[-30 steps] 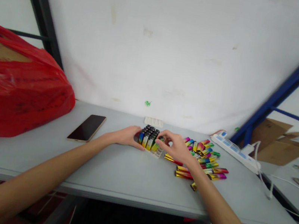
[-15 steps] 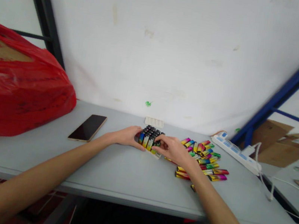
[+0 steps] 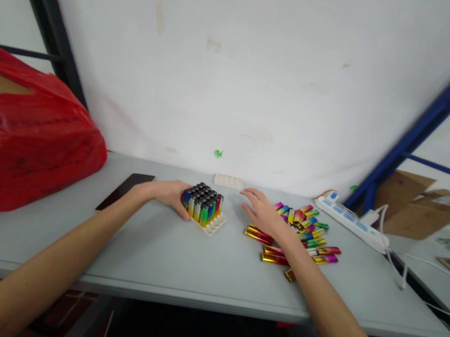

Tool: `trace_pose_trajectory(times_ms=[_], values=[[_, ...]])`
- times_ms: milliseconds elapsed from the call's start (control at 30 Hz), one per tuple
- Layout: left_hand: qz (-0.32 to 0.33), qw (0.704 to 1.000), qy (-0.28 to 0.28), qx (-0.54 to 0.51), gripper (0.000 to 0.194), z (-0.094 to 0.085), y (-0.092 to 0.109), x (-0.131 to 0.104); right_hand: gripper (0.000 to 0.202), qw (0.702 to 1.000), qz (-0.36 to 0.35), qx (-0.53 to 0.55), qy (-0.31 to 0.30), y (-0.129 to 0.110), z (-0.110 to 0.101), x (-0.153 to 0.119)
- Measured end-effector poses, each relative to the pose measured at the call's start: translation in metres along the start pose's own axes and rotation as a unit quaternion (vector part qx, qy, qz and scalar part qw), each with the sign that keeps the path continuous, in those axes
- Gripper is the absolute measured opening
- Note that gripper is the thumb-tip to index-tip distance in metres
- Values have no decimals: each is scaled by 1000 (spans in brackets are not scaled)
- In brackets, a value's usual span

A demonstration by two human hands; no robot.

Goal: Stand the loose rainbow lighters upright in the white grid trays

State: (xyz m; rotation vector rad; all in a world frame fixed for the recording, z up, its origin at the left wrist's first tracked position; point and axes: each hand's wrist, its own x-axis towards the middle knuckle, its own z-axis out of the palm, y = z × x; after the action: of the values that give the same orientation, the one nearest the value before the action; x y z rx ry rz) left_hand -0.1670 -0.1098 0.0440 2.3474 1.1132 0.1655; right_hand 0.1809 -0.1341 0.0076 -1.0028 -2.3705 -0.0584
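Several colourful lighters (image 3: 203, 204) with black tops stand upright in a white tray (image 3: 213, 226), whose right-hand slots show bare. My left hand (image 3: 173, 195) is wrapped round the left side of this lighter block. My right hand (image 3: 261, 211) hovers between the block and a loose pile, fingers apart and nothing in them. The pile of shiny multicoloured lighters (image 3: 324, 250) lies on the grey table (image 3: 175, 266), partly behind my right hand and forearm. Against the wall sits a second white tray (image 3: 228, 181).
A dark phone (image 3: 124, 189) lies beyond my left forearm. At the far left is a red plastic bag (image 3: 28, 143). A white power strip (image 3: 351, 222) with cables runs along the right, near cardboard boxes (image 3: 427, 209) and a blue metal frame (image 3: 422, 123).
My right hand has come away from the lighter block, moved right and opened. The block and my left hand have shifted left, and the tray's bare slots now show. The view has tilted slightly.
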Motion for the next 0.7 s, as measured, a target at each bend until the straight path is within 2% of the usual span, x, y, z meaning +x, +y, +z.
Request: trace_pose_trajectory(times_ms=[100, 200, 267, 333, 433, 533, 600, 700], values=[[-15, 1000, -24, -13, 71, -9, -10, -8, 49, 997, -13, -6, -80, -4, 11, -2], [-26, 999, -24, -30, 71, -13, -14, -13, 51, 987, -4, -1, -158, -12, 13, -2], [-34, 999, -16, -28, 70, -13, -13, -14, 50, 988, 5, -2, -155, -14, 6, -1], [-32, 999, -13, -19, 67, -12, -11, -13, 48, 993, 26, -14, -118, -10, -8, 0], [-26, 999, 27, 2, 65, -4, -2, -7, 46, 991, 93, -60, -79, 11, -32, -5], [-17, 995, 99, -3, 73, 13, 11, 4, 44, 965, 214, -141, -60, 41, -48, -17], [-7, 991, 133, -11, 74, 26, 21, 12, 45, 943, 275, -165, -86, 59, -51, -25], [8, 988, 155, -16, 74, 42, 30, 22, 48, 928, 306, -148, -152, 75, -47, -32]])
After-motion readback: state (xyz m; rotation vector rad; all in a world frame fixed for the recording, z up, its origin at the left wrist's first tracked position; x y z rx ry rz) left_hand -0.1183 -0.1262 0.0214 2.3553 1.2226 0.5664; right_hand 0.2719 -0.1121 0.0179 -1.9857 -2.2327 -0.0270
